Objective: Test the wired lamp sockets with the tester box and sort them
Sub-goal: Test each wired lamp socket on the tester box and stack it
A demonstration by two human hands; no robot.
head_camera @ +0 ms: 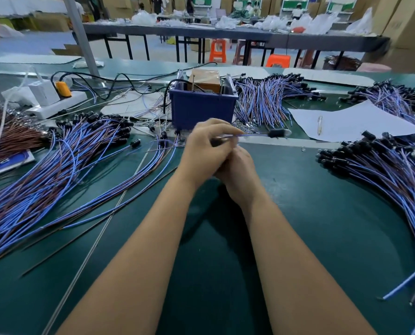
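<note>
Near the box [203, 110], both hands [222, 153] meet, pinching one socket [275, 133] wire; it could slip into the wrong pile [383, 160].

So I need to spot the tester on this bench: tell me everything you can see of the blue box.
The blue box is an open-topped bin, plastic by its look, standing upright on the green table just beyond the hands. A brown block and metal uprights rise from it, and a black cable runs over its left side. Wired sockets lie against its right.
</note>
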